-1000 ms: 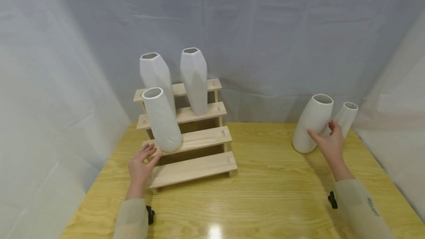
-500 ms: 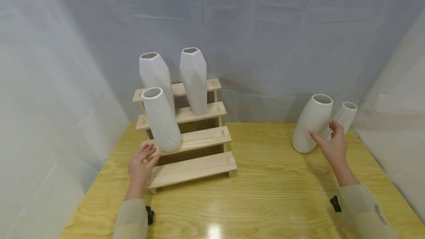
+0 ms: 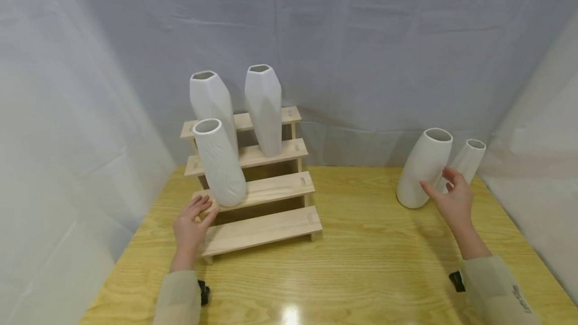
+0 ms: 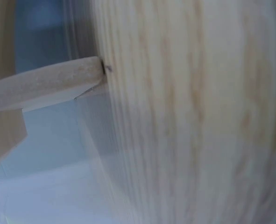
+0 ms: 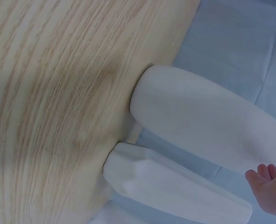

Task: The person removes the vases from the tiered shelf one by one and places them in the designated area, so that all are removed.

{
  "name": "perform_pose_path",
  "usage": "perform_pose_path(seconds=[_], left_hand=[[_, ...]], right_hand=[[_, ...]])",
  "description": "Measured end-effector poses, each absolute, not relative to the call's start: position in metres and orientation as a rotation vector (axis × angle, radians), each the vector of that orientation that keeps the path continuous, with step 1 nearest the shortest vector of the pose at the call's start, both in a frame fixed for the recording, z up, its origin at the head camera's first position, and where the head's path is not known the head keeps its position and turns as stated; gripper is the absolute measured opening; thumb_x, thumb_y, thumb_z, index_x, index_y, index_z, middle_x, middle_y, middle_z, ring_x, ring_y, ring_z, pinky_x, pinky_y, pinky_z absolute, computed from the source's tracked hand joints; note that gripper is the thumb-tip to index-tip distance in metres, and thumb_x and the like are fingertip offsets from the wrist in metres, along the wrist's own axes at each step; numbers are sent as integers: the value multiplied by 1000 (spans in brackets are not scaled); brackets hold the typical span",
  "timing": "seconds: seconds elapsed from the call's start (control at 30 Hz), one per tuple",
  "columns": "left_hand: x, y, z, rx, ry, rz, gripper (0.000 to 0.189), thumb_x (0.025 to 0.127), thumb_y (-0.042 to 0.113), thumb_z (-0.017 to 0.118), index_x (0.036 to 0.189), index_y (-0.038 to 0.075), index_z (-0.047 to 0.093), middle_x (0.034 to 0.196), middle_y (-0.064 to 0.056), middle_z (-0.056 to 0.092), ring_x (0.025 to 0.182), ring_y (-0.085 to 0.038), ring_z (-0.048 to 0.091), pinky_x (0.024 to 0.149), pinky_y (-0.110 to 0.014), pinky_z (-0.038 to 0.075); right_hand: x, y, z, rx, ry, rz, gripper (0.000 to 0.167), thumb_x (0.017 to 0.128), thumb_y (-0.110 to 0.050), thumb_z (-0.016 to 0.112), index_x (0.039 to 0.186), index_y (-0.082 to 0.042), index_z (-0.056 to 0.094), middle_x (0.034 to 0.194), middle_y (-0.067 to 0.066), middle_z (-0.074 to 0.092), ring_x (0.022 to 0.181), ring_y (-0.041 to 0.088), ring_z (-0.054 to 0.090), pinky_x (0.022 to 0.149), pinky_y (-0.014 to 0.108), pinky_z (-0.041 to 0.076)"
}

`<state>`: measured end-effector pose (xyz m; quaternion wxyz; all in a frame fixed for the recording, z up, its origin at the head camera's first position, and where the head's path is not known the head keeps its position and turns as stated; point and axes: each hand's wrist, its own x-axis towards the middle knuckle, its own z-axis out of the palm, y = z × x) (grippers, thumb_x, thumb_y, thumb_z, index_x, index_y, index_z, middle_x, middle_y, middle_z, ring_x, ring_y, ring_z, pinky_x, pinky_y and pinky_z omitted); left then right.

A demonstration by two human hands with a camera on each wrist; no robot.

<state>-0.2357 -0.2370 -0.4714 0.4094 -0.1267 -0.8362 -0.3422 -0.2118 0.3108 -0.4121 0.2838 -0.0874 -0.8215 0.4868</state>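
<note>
In the head view, my left hand (image 3: 189,222) touches the left end of a wooden stepped stand (image 3: 262,232), fingers on a lower shelf and thumb at its front edge. Just beside it, a white vase with a carved surface (image 3: 220,164) stands on that shelf. My right hand (image 3: 453,199) is at the right side of a smooth, rounded white vase (image 3: 424,169), thumb extended toward it and fingers loosely bent. Behind those fingers, a slimmer faceted white vase (image 3: 469,159) is partly hidden. The right wrist view shows the fingertips (image 5: 254,179) right at the rounded vase (image 5: 203,112).
Two tall faceted white vases, a left one (image 3: 209,99) and a right one (image 3: 264,109), stand on a higher shelf. A yellow wood-grain table (image 3: 361,245) lies under everything. Pale cloth (image 3: 361,64) hangs behind and at both sides.
My right hand has shifted slightly right and toward me, and its fingertips have dropped lower between the two right vases. The left hand and the vases stay where they were.
</note>
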Motion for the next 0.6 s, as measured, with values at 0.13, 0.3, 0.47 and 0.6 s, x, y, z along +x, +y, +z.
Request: perform_pose_path(seconds=[0.13, 0.3, 0.47, 0.6], left_hand=[[-236, -237, -471, -314, -2109, -862, 26, 62, 8, 79, 84, -3, 70, 94, -15, 65, 98, -32, 57, 91, -15, 36], [-236, -237, -471, -315, -2113, -851, 26, 62, 8, 79, 84, -2, 70, 95, -14, 65, 99, -30, 57, 91, -19, 38], [-236, -237, -471, -314, -2115, -853, 27, 61, 6, 79, 85, -2, 70, 96, -13, 65, 99, -30, 56, 91, -17, 37], [-237, -237, -472, -321, -2110, -848, 27, 61, 7, 79, 85, -2, 70, 95, -14, 65, 98, -30, 57, 91, -10, 33]], right_hand=[[-211, 309, -412, -217, -2202, 1277, 57, 74, -10, 70, 120, 11, 43, 118, 24, 48, 109, 36, 44, 94, 45, 35], [-209, 306, -410, -194, -2238, 1213, 47, 76, -12, 69, 114, 9, 49, 111, 20, 54, 101, 26, 49, 88, 34, 43], [-208, 303, -411, -160, -2235, 1185, 37, 77, -11, 68, 105, 8, 54, 102, 17, 58, 86, 4, 49, 76, 16, 44], [-208, 299, -411, -138, -2221, 1188, 35, 76, -10, 68, 103, 8, 55, 99, 16, 58, 83, -3, 48, 74, 15, 45]])
